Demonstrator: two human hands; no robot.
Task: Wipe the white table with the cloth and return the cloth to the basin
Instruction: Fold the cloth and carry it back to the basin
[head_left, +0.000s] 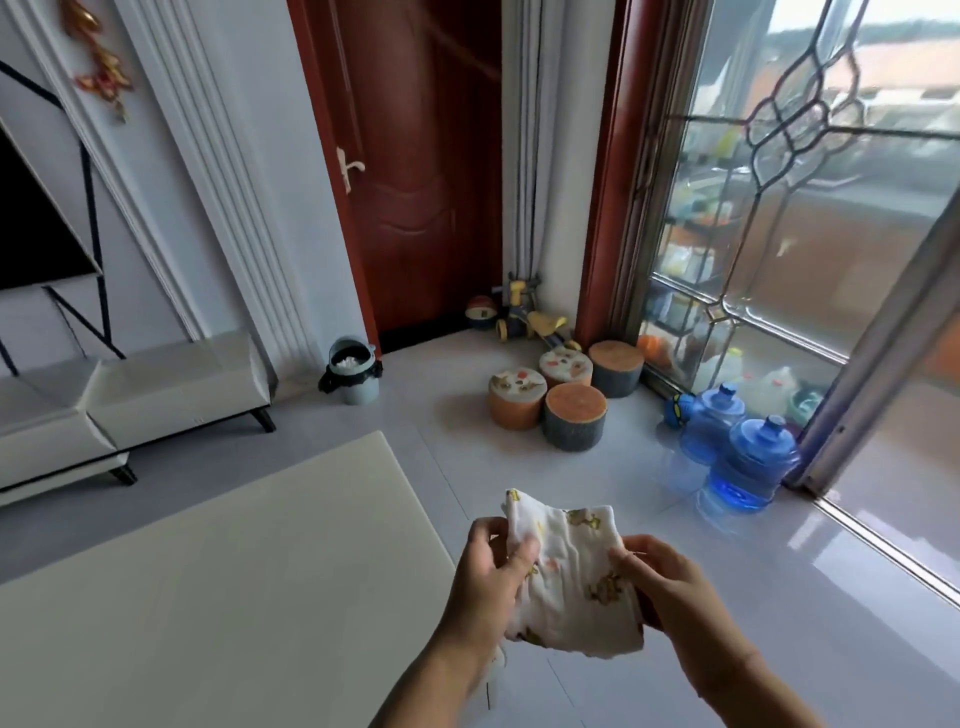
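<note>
A white cloth (569, 571) with small yellow-brown prints is held up in the air between both hands, just past the right edge of the white table (218, 587). My left hand (491, 577) pinches its left side, thumb on top. Gripping the cloth's right side is my right hand (670, 592). The table fills the lower left of the view. No basin is in view.
Several round stools (574, 423) stand on the tiled floor ahead. Two blue water jugs (750, 465) sit by the glass window wall on the right. A small bin (353, 376) stands near the red door, a white low cabinet (171, 395) to the left.
</note>
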